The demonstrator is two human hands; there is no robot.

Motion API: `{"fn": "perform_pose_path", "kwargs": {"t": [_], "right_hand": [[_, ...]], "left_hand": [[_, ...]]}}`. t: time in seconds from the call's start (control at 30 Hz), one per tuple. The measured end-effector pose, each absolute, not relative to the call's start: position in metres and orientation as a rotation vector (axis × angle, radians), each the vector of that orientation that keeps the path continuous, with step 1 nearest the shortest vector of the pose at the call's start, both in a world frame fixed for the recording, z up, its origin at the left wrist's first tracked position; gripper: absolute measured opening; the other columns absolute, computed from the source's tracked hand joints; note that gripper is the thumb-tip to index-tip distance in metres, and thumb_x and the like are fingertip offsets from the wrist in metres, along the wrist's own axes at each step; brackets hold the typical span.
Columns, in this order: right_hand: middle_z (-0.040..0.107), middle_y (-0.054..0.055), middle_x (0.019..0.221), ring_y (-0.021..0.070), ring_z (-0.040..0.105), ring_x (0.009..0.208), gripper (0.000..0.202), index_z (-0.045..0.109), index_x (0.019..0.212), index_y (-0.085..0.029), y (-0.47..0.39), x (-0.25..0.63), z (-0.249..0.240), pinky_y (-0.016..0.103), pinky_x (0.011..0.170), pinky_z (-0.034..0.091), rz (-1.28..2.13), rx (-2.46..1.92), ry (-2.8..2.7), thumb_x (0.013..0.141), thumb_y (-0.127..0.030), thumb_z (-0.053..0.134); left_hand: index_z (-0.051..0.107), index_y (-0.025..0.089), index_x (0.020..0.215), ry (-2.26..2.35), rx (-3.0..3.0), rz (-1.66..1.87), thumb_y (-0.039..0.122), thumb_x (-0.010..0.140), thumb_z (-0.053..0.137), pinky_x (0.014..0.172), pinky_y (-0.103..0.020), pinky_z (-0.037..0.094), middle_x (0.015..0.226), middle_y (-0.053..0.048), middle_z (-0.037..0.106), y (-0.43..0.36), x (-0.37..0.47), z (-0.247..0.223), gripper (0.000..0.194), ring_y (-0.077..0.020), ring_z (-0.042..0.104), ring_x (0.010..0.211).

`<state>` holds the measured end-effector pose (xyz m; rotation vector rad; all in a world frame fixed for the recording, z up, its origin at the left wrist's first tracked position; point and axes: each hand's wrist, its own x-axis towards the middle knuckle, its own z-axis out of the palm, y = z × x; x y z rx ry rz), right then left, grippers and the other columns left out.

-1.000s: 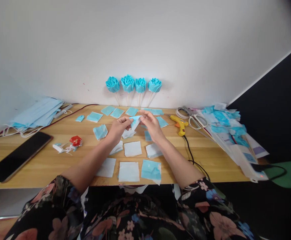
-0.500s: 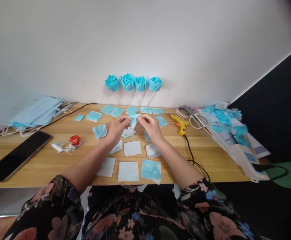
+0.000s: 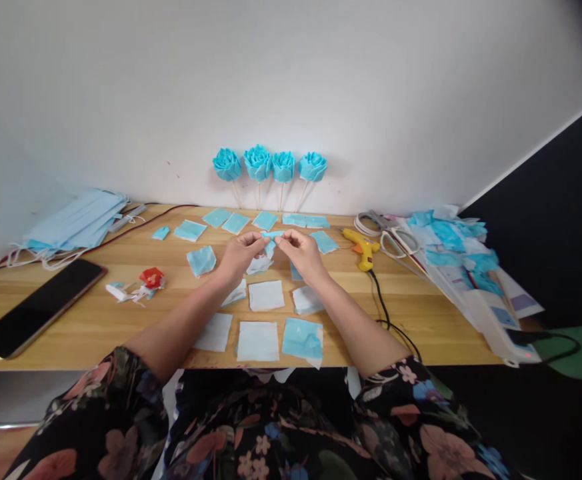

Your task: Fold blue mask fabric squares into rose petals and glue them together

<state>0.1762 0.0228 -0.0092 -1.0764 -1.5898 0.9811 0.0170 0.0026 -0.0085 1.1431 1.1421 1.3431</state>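
Observation:
Between my two hands a small light-blue fabric piece (image 3: 271, 235) is stretched, its top edge folded over. The fingers of my left hand (image 3: 243, 255) pinch its left end. My right hand (image 3: 301, 253) pinches the right end, thumb and fingertips pressed together. Right below lies a whitish piece (image 3: 259, 265) on the wooden table, partly covered by my left hand. Nearer my body are several cut squares, among them a white square (image 3: 266, 295) and a blue square (image 3: 303, 338). Some pieces are partly hidden under my forearms.
Several blue fabric flowers on sticks (image 3: 257, 163) lean against the wall. Rightward lie a yellow glue gun (image 3: 363, 248) with a black cord, scissors (image 3: 395, 241), scraps (image 3: 445, 230) and a power strip (image 3: 501, 327). Leftward are face masks (image 3: 78, 219), a phone (image 3: 38, 308) and a red scrap (image 3: 151, 278).
The top edge of the blue piece has been folded down, and it now looks like a narrow band between my fingers. Both hands keep their pinch. The view has shifted slightly.

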Motion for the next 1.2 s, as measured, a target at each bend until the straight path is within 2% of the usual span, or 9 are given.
{"fn": "perform_pose_path", "kwargs": {"t": [0.4,0.63,0.77,0.97,1.2], "right_hand": [[0.048,-0.004,0.063,0.0125,0.042,0.062,0.028,0.053,0.065,-0.021,0.0223,0.1769,-0.0071,0.028,0.064,0.035,0.983,-1.103,-1.593,0.079,-0.043,0.063],[0.063,0.0,0.082,0.0161,0.055,0.083,0.029,0.064,0.085,-0.021,0.0248,0.1773,-0.0049,0.028,0.078,0.043,1.095,-1.066,-1.404,0.08,-0.05,0.06],[0.057,-0.001,0.071,0.0153,0.052,0.076,0.034,0.058,0.069,-0.021,0.0202,0.1747,-0.0031,0.028,0.074,0.042,1.237,-1.034,-1.455,0.08,-0.053,0.061],[0.061,-0.001,0.076,0.0155,0.054,0.08,0.029,0.064,0.079,-0.02,0.0162,0.1724,-0.0023,0.029,0.079,0.043,1.365,-0.96,-1.439,0.075,-0.049,0.069],[0.05,-0.003,0.065,0.0141,0.046,0.07,0.036,0.052,0.063,-0.021,0.0181,0.1747,-0.0022,0.028,0.069,0.04,1.274,-1.053,-1.419,0.077,-0.052,0.065]], "left_hand": [[0.066,0.017,0.064,1.119,1.133,1.362,0.041,0.068,0.077,0.059,-0.026,0.037,0.056,0.002,0.055,0.0042,0.0149,-0.0104,0.027,-0.0097,0.046,0.055],[0.065,0.017,0.067,1.013,1.031,1.38,0.042,0.071,0.077,0.062,-0.025,0.041,0.061,0.003,0.056,0.0092,0.0115,-0.0183,0.028,-0.0095,0.049,0.059],[0.064,0.017,0.067,0.989,1.025,1.378,0.042,0.072,0.078,0.062,-0.025,0.041,0.061,0.002,0.056,0.0087,0.0114,-0.0174,0.029,-0.0097,0.05,0.059],[0.068,0.018,0.068,1.013,1.033,1.377,0.04,0.071,0.078,0.061,-0.025,0.039,0.06,0.002,0.056,0.0067,0.0132,-0.0154,0.025,-0.0094,0.048,0.058],[0.067,0.018,0.067,1.062,1.073,1.378,0.042,0.071,0.078,0.06,-0.026,0.038,0.059,0.003,0.055,0.006,0.0127,-0.0147,0.027,-0.0098,0.047,0.057]]}}
